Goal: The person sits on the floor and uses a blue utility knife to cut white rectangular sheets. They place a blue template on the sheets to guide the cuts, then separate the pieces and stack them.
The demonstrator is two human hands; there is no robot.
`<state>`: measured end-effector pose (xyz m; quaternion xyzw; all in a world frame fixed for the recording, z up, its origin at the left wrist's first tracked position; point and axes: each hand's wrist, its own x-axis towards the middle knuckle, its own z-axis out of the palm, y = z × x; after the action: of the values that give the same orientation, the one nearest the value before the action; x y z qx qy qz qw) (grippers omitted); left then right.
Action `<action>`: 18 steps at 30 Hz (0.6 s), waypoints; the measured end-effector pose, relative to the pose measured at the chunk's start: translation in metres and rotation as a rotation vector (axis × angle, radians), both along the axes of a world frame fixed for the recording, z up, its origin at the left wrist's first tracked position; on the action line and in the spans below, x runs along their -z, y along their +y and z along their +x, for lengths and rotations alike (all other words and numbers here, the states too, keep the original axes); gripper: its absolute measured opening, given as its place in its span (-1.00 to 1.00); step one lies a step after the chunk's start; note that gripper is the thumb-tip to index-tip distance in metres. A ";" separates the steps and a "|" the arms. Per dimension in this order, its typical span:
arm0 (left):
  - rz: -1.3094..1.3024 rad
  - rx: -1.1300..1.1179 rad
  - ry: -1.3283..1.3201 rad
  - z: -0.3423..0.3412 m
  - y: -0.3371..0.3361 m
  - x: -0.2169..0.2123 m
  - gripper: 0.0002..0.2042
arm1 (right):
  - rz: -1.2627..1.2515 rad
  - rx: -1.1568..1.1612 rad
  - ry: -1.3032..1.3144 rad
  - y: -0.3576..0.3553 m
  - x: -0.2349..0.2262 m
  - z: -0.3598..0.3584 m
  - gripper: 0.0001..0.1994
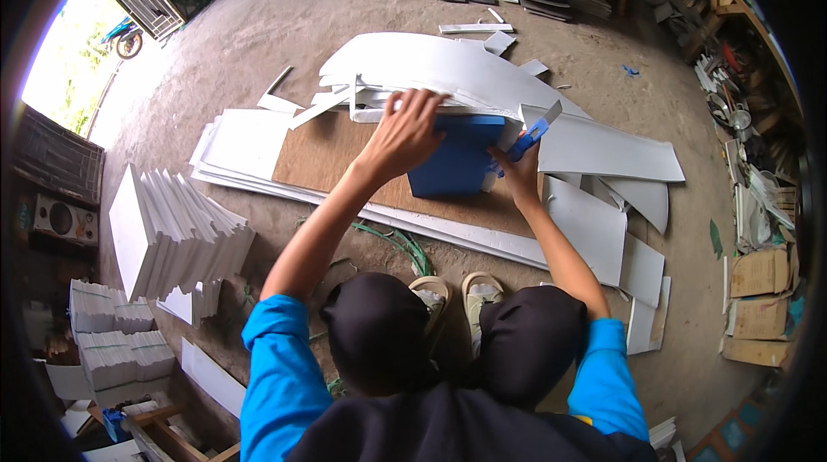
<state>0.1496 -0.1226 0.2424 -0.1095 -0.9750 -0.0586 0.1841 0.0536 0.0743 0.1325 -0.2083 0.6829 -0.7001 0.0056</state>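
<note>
My right hand [519,171] is closed round a blue utility knife [527,142], its wide blade out and pointing up and away. Just left of it lies a flat blue panel [457,161], on a brown wooden board [323,152]. With fingers bent, my left hand [403,136] grips the edge of a white foam board [469,103] along the panel's far side; its fingertips are partly hidden. Thin white offcut strips [356,99] lie just beyond that hand. Under the wooden board are stacked white sheets [245,139].
A large curved white sheet [405,53] and more offcuts [594,152] spread beyond and to the right. White panels [172,234] stand in a row at left, above bundled stacks [125,359]. Green straps [405,247] lie near my feet. Cardboard boxes [758,272] line the right side.
</note>
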 end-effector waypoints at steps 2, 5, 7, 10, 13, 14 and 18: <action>0.422 -0.090 0.365 0.007 0.001 0.025 -0.44 | 0.029 0.024 0.043 0.004 0.006 -0.005 -0.48; 0.697 -0.121 0.382 0.028 -0.010 0.097 -0.32 | 0.061 0.033 0.092 0.001 0.016 -0.007 -0.49; 0.728 -0.102 0.179 0.033 0.001 0.126 -0.30 | 0.065 0.018 0.051 -0.001 0.011 -0.009 -0.48; 0.941 -0.098 0.241 0.016 0.001 0.132 -0.40 | 0.029 0.011 0.007 -0.005 0.002 -0.010 -0.52; 1.100 -0.155 0.221 0.001 -0.003 0.128 -0.43 | -0.037 -0.029 -0.058 -0.020 -0.002 -0.025 -0.54; 1.144 -0.170 0.197 -0.001 -0.008 0.132 -0.44 | 0.000 -0.045 -0.105 -0.025 -0.003 -0.032 -0.54; 1.349 -0.299 0.077 -0.003 -0.028 0.166 -0.47 | 0.521 -0.050 -0.266 -0.047 0.021 -0.051 -0.52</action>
<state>0.1462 -0.1510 0.0763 0.1623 -0.7229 -0.6224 0.2524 0.0023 0.0272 0.1111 -0.1227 0.8276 -0.5221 0.1656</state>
